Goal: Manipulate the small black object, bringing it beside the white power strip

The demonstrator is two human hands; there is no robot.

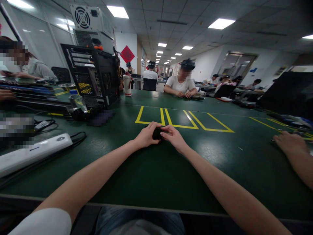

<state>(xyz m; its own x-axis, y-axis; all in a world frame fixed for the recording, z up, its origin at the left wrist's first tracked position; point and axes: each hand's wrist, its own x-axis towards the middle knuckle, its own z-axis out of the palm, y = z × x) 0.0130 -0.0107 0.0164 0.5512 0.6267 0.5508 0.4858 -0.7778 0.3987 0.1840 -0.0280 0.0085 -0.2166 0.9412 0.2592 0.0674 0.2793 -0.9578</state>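
Note:
A small black object [156, 133] is held just above or on the green table [151, 176], in front of the yellow tape outlines [181, 125]. My left hand [147, 135] wraps round it from the left, thumb below and fingers above. From the right, the fingertips of my right hand [173, 136] pinch at its edge. The object is mostly covered by my fingers, and its details are too dark to make out.
On the left lie a white power strip [36, 151] with black cables, a plastic bottle [78, 101] and an open black computer case [97, 76]. A cup [127, 85] stands behind. Another person's hand [292, 143] rests at the right; a person [182, 81] sits opposite.

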